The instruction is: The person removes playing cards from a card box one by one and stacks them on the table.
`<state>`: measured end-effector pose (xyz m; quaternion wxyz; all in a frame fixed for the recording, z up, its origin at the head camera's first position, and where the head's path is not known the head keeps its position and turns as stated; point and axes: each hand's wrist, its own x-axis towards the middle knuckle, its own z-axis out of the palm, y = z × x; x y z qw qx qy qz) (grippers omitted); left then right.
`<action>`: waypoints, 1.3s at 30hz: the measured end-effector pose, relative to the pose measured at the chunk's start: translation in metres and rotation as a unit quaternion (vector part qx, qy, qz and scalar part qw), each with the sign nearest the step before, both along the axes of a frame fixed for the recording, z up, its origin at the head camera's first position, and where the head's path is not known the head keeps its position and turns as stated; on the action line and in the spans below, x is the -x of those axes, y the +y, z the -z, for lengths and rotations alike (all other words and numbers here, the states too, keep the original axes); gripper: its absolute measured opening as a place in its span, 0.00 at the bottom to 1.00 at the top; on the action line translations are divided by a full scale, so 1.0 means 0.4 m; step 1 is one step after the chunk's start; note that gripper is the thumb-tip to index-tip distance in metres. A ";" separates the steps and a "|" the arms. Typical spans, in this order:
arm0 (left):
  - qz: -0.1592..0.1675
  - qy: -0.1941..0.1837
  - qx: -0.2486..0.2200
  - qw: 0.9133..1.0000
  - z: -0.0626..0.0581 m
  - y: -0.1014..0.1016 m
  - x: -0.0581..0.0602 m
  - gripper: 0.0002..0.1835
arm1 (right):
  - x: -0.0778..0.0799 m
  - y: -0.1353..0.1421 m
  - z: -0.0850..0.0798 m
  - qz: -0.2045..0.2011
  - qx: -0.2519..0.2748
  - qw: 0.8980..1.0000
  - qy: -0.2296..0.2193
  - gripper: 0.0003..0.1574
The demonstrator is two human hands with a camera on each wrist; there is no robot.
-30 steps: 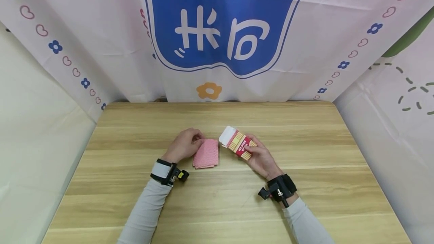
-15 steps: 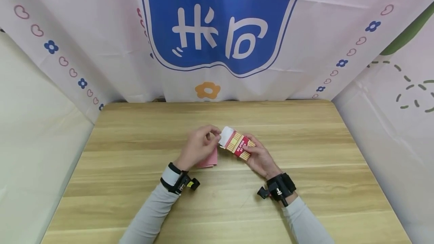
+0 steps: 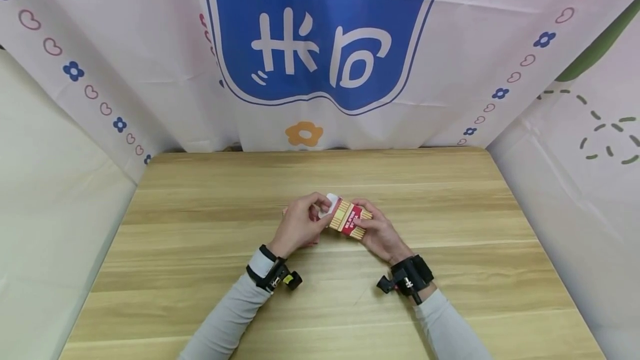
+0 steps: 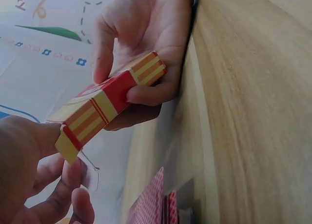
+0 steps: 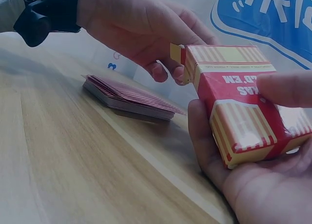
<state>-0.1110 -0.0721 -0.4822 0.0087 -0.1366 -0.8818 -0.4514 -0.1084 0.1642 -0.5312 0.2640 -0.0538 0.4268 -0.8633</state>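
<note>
My right hand (image 3: 381, 235) grips a red and yellow playing card box (image 3: 349, 219) with striped ends, thumb across its printed face. The box is tilted above the table, its open end toward my left hand (image 3: 300, 221). That hand pinches the box's open end, its thumb at the opening and curled fingers behind the white lid flap (image 4: 90, 177). Below it lies a stack of red-patterned playing cards (image 5: 131, 98), slightly fanned on top; my left hand mostly hides it in the head view.
The wooden table (image 3: 210, 182) runs back to a white printed curtain (image 3: 170, 71) with a blue shield shape. White cloth walls stand at both sides. Each wrist wears a black strap with a small camera (image 3: 409, 281).
My left hand has left the card stack and moved right, up to the box's open end. My right hand has brought the box slightly left and turned it a little.
</note>
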 end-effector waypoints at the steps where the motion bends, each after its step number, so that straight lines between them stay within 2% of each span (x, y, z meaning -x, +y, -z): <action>1: 0.000 -0.003 -0.004 1.000 -0.001 -0.001 0.001 0.11 | 0.000 0.000 0.000 -0.001 -0.001 1.000 0.001 0.26; 12: 0.009 -0.009 0.003 1.000 -0.022 -0.014 0.002 0.06 | -0.002 0.001 -0.006 0.012 0.004 1.000 -0.017 0.27; 20: -0.004 -0.024 -0.044 0.999 -0.041 -0.044 0.010 0.06 | -0.005 0.003 -0.007 0.014 0.016 1.000 -0.022 0.29; 29: -0.017 0.019 -0.050 0.998 -0.059 -0.098 0.033 0.08 | -0.002 -0.001 -0.010 0.020 0.020 0.999 -0.022 0.27; 39: -0.018 0.018 -0.064 0.998 -0.068 -0.130 0.041 0.09 | -0.002 -0.005 -0.012 0.025 0.017 0.999 -0.031 0.27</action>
